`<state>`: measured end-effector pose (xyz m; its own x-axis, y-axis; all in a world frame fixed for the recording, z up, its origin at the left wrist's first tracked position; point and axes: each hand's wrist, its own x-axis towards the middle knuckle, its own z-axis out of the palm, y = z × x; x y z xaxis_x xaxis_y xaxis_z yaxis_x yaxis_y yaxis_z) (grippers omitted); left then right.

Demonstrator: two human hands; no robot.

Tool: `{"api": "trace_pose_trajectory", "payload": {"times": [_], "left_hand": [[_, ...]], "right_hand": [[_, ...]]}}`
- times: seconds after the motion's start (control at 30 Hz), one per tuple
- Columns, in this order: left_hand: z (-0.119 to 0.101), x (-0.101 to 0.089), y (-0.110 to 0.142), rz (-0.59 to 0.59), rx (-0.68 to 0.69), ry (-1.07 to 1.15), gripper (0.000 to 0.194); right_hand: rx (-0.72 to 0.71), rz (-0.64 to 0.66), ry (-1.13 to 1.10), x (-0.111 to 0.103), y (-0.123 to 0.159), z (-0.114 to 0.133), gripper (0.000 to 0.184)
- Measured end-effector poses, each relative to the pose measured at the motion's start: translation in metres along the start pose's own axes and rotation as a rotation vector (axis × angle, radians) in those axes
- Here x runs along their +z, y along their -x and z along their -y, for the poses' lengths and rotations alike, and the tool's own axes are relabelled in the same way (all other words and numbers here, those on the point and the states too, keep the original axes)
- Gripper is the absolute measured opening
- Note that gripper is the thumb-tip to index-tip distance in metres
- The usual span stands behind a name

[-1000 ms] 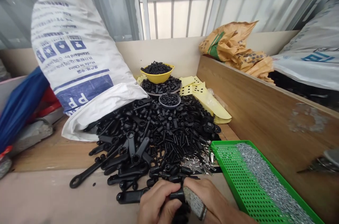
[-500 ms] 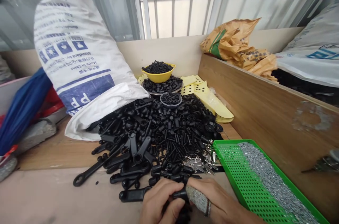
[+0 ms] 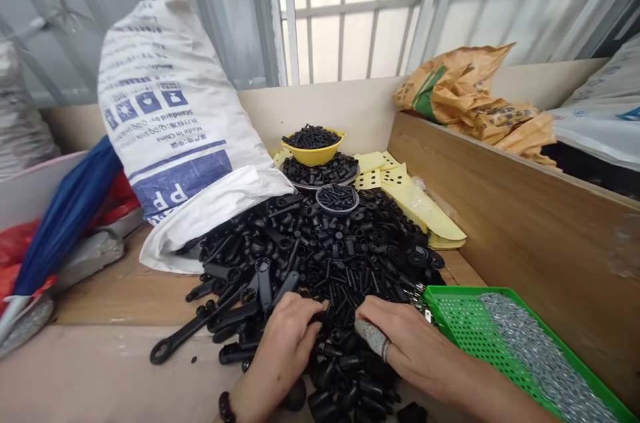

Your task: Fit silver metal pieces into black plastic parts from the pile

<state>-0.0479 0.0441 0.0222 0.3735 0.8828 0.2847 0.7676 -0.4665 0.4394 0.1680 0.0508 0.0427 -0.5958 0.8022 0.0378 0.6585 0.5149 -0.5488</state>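
My left hand [image 3: 293, 329] is at the near edge of a heap of black plastic parts [image 3: 345, 229], with thumb and forefinger pinched together. Something dark shows at its fingertips, too small to name. To its right, my right hand [image 3: 400, 336] has curled fingers down among the ribbed black plugs [image 3: 345, 289]; whatever it grips is hidden. A grey wrapping [image 3: 373, 337] covers one of its fingers. Black arm-shaped pieces with ring ends [image 3: 175, 339] lie left of the hands. Short black cylindrical parts [image 3: 350, 383] lie between my forearms.
A green perforated tray [image 3: 463, 336] of small silvery metal pieces [image 3: 535, 343] stands at right, beside a wooden partition [image 3: 500, 189]. Behind the heap are a yellow bowl [image 3: 314, 156], a small clear bowl [image 3: 337, 211] and yellow cards [image 3: 425, 213]. A white sack [image 3: 170, 103] leans at left.
Both hands have moved forward into the heap and farther apart. The dark cylindrical part they held between them is no longer visible there. The camera view has shifted slightly.
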Motion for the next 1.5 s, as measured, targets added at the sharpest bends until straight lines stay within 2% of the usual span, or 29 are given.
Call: {"api": "trace_pose_trajectory", "payload": {"times": [0.13, 0.23, 0.33, 0.5, 0.7, 0.87, 1.13, 1.4, 1.5], "left_hand": [[0.007, -0.01, -0.002, -0.115, -0.127, -0.421, 0.017], [0.015, -0.013, -0.005, -0.113, -0.186, -0.564, 0.016], [0.024, -0.014, -0.005, -0.149, -0.192, -0.536, 0.018], [0.035, -0.018, -0.001, -0.235, -0.2, -0.454, 0.018], [0.041, -0.022, 0.001, -0.364, -0.185, -0.357, 0.012], [0.048, -0.027, 0.004, -0.422, -0.218, -0.323, 0.013], [0.057, -0.03, 0.01, -0.367, -0.286, -0.326, 0.015], [0.042, -0.027, 0.009, -0.228, -0.195, -0.28, 0.015], [0.047, -0.033, 0.01, -0.255, -0.188, -0.242, 0.014]], "right_hand": [[-0.07, -0.016, 0.094, -0.005, -0.024, 0.002, 0.03], [-0.189, -0.024, 0.199, -0.004, -0.049, 0.004, 0.036], [-0.261, -0.013, 0.33, 0.002, -0.071, 0.006, 0.037], [-0.305, 0.027, 0.423, 0.014, -0.09, 0.011, 0.026], [-0.284, 0.058, 0.481, 0.027, -0.108, 0.017, 0.017], [-0.262, 0.063, 0.493, 0.036, -0.115, 0.023, 0.017], [-0.183, 0.025, 0.48, 0.033, -0.113, 0.023, 0.019], [-0.138, -0.022, 0.469, 0.02, -0.099, 0.007, 0.019], [-0.162, -0.005, 0.464, 0.022, -0.1, 0.01, 0.019]]}}
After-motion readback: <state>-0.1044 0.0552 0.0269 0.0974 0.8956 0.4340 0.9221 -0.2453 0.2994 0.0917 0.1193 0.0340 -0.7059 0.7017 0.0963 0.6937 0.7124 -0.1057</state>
